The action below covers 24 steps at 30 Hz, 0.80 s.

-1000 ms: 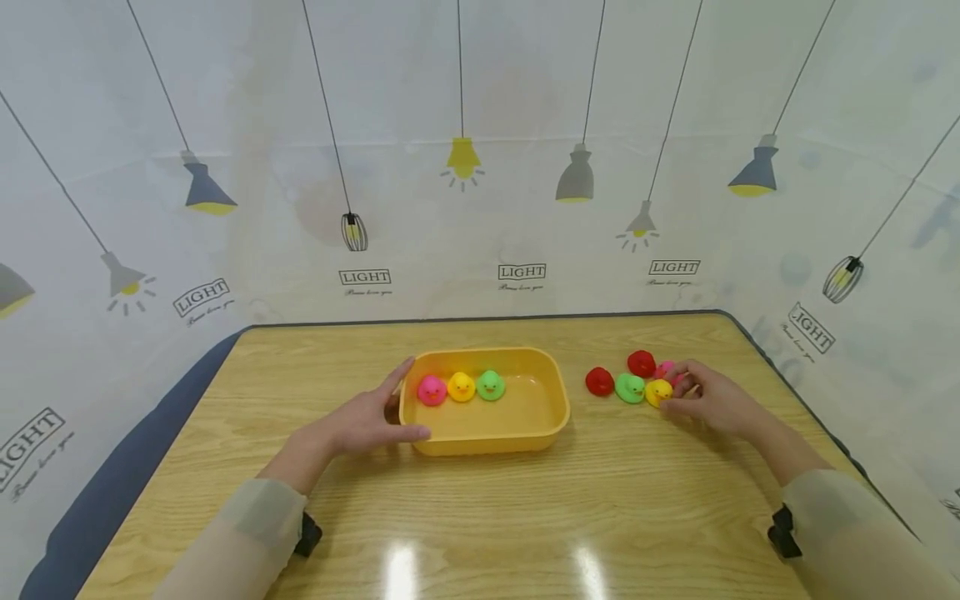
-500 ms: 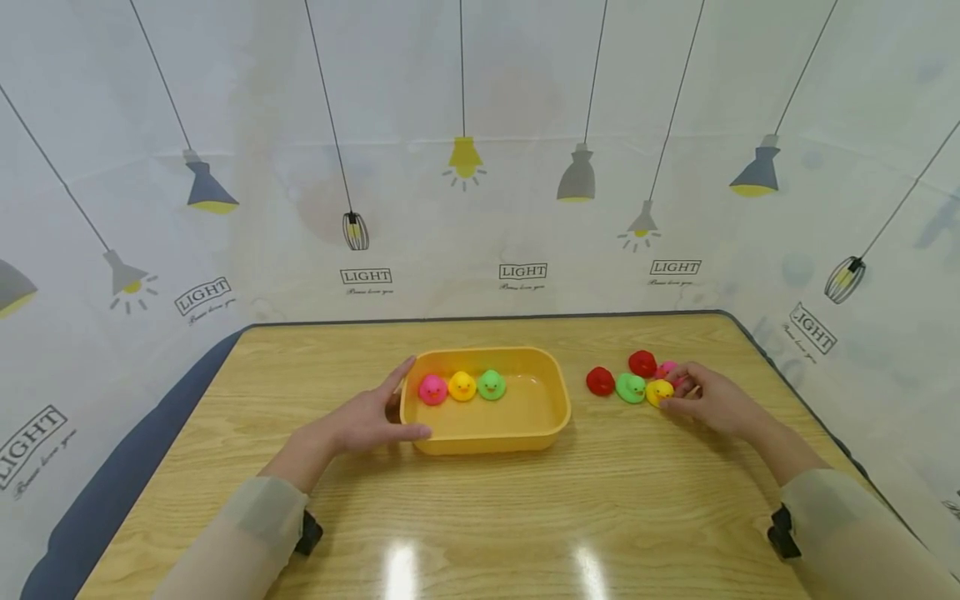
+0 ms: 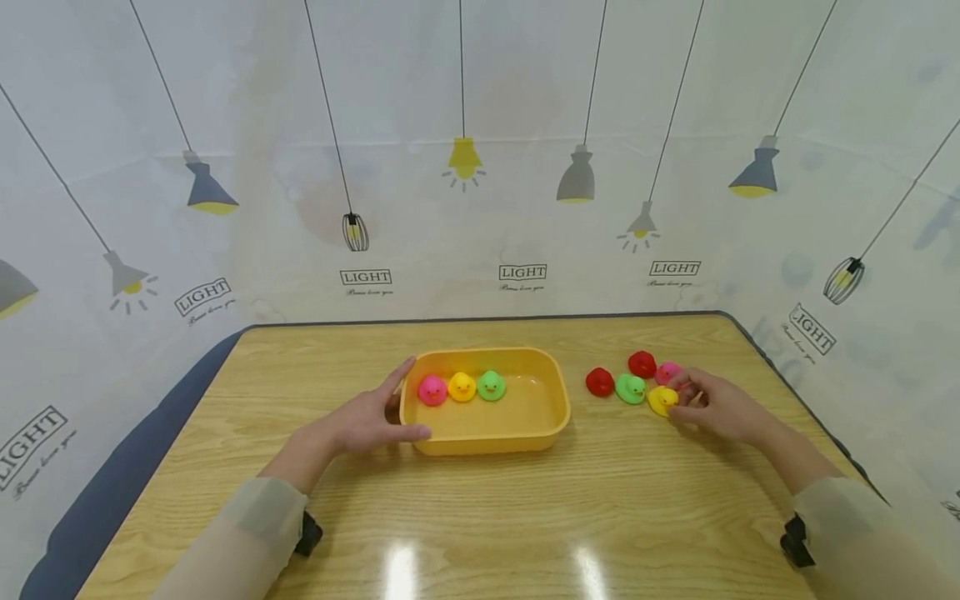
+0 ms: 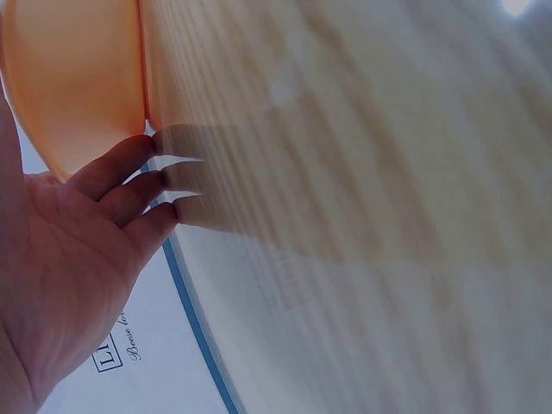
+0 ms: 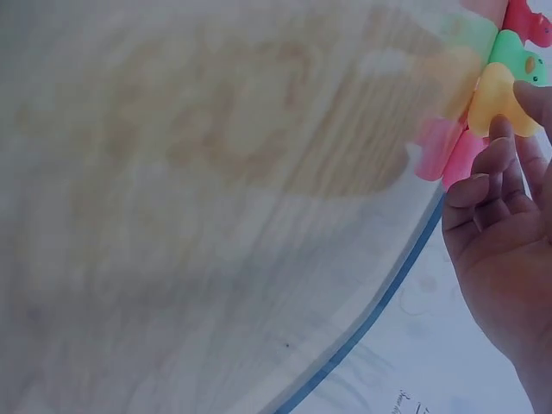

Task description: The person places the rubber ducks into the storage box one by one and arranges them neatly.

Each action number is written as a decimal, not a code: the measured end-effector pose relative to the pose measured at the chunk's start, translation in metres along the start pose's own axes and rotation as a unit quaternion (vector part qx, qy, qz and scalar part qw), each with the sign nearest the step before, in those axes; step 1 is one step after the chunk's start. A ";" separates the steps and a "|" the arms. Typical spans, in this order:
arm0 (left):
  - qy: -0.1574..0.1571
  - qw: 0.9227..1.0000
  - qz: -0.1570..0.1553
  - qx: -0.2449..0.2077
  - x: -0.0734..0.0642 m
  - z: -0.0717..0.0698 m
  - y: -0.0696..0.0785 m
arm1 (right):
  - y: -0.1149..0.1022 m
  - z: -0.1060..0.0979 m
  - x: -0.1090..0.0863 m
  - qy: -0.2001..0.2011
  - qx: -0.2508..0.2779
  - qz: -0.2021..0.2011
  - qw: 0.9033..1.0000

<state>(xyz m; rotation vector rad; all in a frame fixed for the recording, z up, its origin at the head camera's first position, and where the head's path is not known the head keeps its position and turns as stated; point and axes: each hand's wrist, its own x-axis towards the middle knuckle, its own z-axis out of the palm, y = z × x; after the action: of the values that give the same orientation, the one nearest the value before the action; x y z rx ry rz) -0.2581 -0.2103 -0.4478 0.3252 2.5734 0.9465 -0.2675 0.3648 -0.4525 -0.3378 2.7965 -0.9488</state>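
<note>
The right hand [image 3: 723, 407] is edging nearer and rightward, pinching a small, rounded yellow rubber duck [image 3: 661, 402] at the right! On the pale wood-grain table [image 3: 480, 517], a rounded-rectangular yellow plastic tray [image 3: 487, 445] is sitting centrally; the left hand [image 3: 367, 421] is bracing its left end, fingers spread. Inside, a row of pink, yellow and green rubber ducks [image 3: 462, 387] is sitting leftward.

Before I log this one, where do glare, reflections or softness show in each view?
Head: two white glare streaks on the table near the bottom edge, otherwise fairly evenly lit. Left wrist: darker, the left hand reflected in the table, one bright spot at upper right. Right wrist: dim and hazy, the ducks mirrored in the table, the wood grain soft.
</note>
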 end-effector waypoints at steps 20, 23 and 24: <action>0.002 1.000 0.000 0.006 0.000 0.001 0.000 | -0.048 0.007 -0.010 0.009 0.033 -0.087 0.996; 0.002 1.000 -0.001 0.002 0.000 0.001 -0.001 | -0.059 0.011 -0.005 0.009 0.033 -0.108 0.994; 0.001 1.000 0.000 0.002 0.001 0.001 -0.001 | -0.063 0.012 -0.002 0.008 0.034 -0.114 0.993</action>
<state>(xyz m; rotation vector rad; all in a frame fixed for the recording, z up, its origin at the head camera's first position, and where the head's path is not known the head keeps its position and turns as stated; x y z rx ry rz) -0.2583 -0.2101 -0.4490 0.3252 2.5779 0.9425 -0.2527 0.3098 -0.4235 -0.6540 2.7756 -1.0938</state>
